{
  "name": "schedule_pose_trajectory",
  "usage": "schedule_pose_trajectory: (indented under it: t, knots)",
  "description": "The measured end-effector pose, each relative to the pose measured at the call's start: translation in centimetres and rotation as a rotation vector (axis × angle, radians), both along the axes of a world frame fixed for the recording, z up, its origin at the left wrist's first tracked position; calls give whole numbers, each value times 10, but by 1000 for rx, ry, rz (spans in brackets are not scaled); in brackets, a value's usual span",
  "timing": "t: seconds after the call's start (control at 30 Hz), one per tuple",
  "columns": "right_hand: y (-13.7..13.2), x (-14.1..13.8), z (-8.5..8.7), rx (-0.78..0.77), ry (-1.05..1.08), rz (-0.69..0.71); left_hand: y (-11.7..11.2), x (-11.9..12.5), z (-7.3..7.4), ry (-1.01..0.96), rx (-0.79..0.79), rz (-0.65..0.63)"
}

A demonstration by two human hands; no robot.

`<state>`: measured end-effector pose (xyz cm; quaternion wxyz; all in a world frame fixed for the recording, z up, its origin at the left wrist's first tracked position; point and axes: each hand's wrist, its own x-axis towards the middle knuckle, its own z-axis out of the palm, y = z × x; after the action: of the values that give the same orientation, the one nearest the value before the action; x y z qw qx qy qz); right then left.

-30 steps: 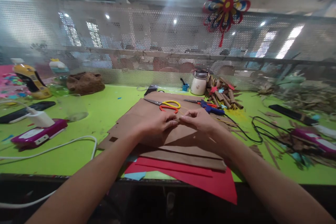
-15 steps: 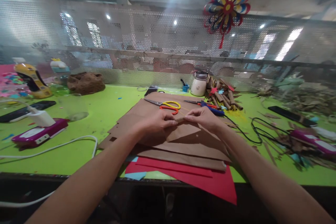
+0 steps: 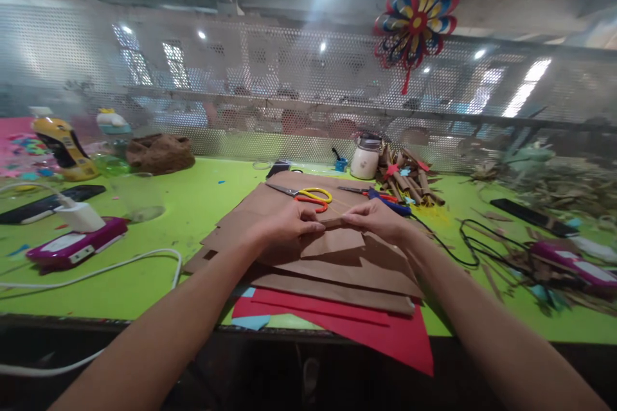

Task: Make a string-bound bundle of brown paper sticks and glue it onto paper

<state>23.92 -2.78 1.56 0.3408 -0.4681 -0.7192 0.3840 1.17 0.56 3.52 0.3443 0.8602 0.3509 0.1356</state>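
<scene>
Between my two hands is a small piece of brown paper (image 3: 332,244), its far edge rolled or folded over. My left hand (image 3: 289,226) pinches the left end of that edge, and my right hand (image 3: 373,218) pinches the right end. Both hands are low over a stack of brown kraft paper sheets (image 3: 241,205). Scissors (image 3: 315,196) with one yellow and one orange handle loop lie just beyond my left fingers. A blue-handled tool (image 3: 393,204) and a second, red-handled pair of scissors (image 3: 380,196) lie beyond my right hand.
Red paper (image 3: 405,340) sticks out past the table's front edge. A lidded jar (image 3: 365,157) and a heap of brown paper rolls (image 3: 409,176) stand at the back. Purple power strips (image 3: 77,244) with cables lie left and right, near a clear cup (image 3: 142,199).
My right hand has shifted slightly, and the rolled edge between my fingers shows a little longer. The small paper now lies straighter. The camera view has moved slightly.
</scene>
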Motion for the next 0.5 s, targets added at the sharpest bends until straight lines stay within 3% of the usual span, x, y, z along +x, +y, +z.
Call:
schedule_pose_trajectory:
  t: [0.13, 0.3, 0.4, 0.5]
  knots:
    - [1, 4, 0, -6, 3, 85, 1, -5, 3, -5, -76, -97]
    - [4, 10, -1, -60, 36, 131, 1, -4, 4, -12, -85, -65]
    - [8, 10, -4, -84, 210, 66, 3, -5, 3, -104, -121, -63]
    - [9, 6, -5, -99, 469, 34, 4, -7, 1, -317, -261, -87]
